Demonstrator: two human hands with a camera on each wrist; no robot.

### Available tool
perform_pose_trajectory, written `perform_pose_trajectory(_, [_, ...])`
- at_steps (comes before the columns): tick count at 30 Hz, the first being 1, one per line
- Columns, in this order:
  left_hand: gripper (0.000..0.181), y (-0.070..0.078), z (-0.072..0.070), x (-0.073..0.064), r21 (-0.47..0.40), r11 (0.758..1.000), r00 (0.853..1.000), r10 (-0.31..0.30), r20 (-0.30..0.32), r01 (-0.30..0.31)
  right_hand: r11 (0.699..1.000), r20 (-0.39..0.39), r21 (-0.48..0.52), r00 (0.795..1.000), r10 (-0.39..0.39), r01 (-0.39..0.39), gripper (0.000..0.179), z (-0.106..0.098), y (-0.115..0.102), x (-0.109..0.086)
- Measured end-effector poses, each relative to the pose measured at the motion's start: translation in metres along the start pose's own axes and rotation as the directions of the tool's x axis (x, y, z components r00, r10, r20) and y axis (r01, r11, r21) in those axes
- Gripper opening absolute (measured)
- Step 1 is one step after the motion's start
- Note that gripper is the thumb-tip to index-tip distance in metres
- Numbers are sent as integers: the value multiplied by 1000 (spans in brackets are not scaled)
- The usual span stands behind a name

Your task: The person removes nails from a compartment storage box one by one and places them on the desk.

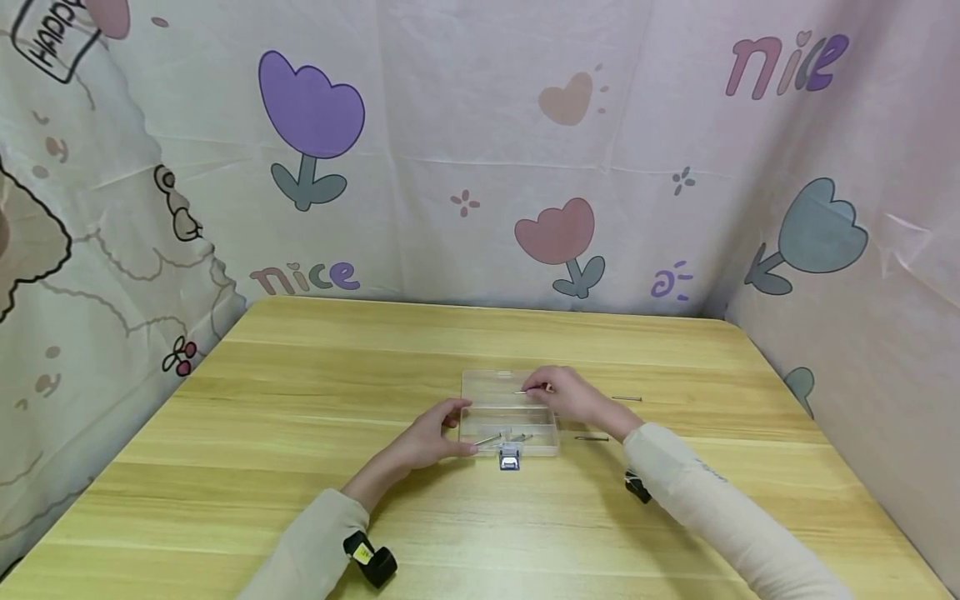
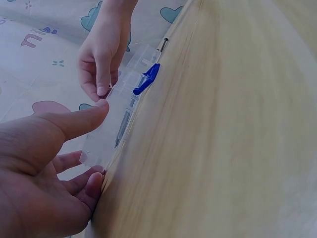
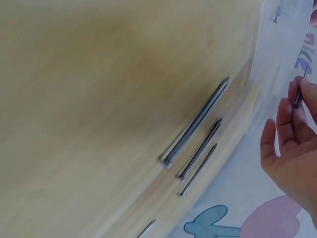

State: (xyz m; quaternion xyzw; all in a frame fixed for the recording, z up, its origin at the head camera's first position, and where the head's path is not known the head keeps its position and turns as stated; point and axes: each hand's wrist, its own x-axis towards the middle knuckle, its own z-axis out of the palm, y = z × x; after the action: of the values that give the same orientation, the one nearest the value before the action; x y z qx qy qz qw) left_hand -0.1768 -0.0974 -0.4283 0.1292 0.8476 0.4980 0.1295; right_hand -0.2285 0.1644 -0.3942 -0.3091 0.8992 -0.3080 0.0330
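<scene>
A clear plastic box (image 1: 553, 443) lies with its lid (image 1: 487, 383) folded back and a blue latch (image 1: 509, 457) at its front. My left hand (image 1: 429, 435) holds the box's left end, thumb at the front corner and fingers toward the back. A few nails (image 1: 489, 439) rest in the front compartment. Above the box's back right part, my right hand (image 1: 572, 395) pinches a thin nail (image 3: 296, 101) between thumb and fingers, its point toward the left in the head view. The right wrist view shows the nail's dark head below the fingertips.
Right of the box, several loose nails of different sizes lie on the wooden table, among them a thick one (image 3: 197, 124) and a thinner one (image 3: 199, 169). A printed curtain (image 1: 450, 250) hangs behind the table. Black wrist cameras (image 1: 371, 561) sit at both sleeves.
</scene>
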Motion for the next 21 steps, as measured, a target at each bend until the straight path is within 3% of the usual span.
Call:
perform_pose_trajectory(6, [69,-1,-1,0,-10,1000,1000,13,5,-13,999,-24,-32,1000,4,-5,12,-11,10,-10])
perform_pose_trajectory(21, [69,0,-1,0,-20,1000,1000,5,9,-5,991,-86,-43,989,119,-123,9,-34,41,-46])
